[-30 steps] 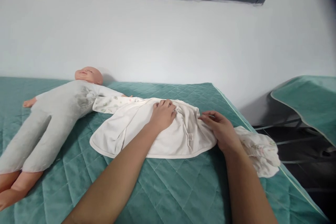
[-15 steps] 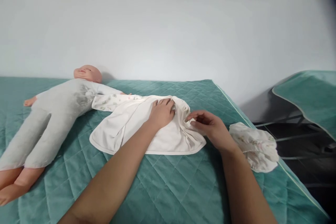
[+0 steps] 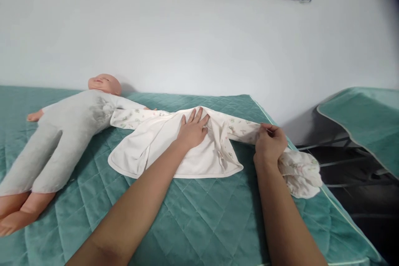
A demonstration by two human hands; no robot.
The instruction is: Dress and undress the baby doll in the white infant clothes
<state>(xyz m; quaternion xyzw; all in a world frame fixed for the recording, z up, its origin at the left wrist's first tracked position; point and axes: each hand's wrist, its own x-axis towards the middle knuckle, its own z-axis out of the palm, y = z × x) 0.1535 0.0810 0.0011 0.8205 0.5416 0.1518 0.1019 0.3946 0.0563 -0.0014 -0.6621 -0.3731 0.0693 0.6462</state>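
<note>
A small white baby shirt lies spread on the green quilted cover, its front open and its plain inner side showing. My left hand rests flat near the collar with fingers spread, pressing the cloth. Out to the right, my right hand pinches the cuff end of the printed right sleeve, which is stretched straight. The printed left sleeve lies extended toward a baby doll with a grey-white cloth body, lying on its back. Fingers hide part of the right cuff.
A crumpled printed white cloth lies just right of my right hand, near the edge of the green quilted cover. Beyond that edge are a dark gap with metal bars and another green cover. A white wall rises behind.
My right hand has moved right, drawing the bunched right sleeve out to full length. My left hand stays on the shirt, its fingers now more spread.
</note>
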